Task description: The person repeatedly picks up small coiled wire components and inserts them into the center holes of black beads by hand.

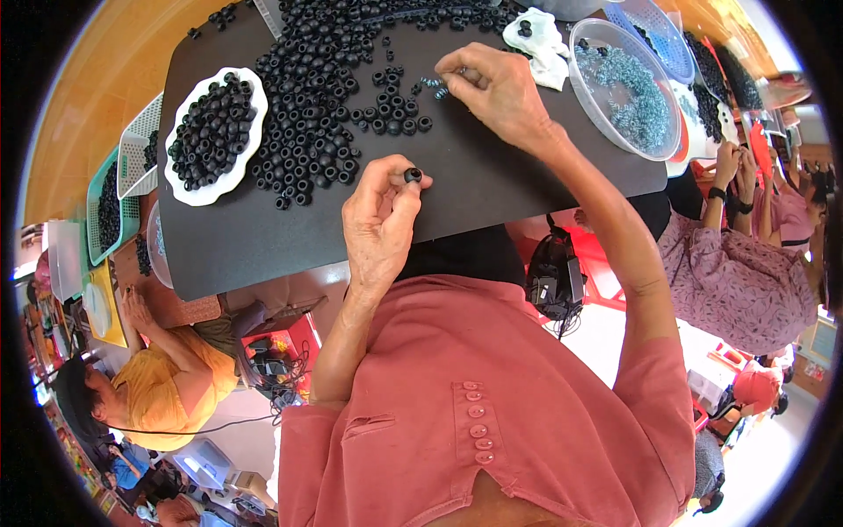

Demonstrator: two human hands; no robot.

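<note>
My left hand [383, 215] is closed above the near part of the dark table, pinching a small black hollow piece [413, 175] between thumb and fingertips, its round hole turned up. Farther right, my right hand [499, 92] has its fingers drawn together over the tabletop. A few small metal springs [433, 84] lie at its fingertips; whether one is in the pinch is hidden. Beside them sits a loose cluster of black hollow pieces [393, 114], and a large heap of the same pieces [307, 97] spreads to the left and far side.
A white scalloped dish [204, 197] of black pieces stands at the table's left. On the right is a clear round tub [666, 145] of springs, near a crumpled white cloth [549, 61]. Baskets [129, 189] flank the left edge. Co-workers sit on both sides.
</note>
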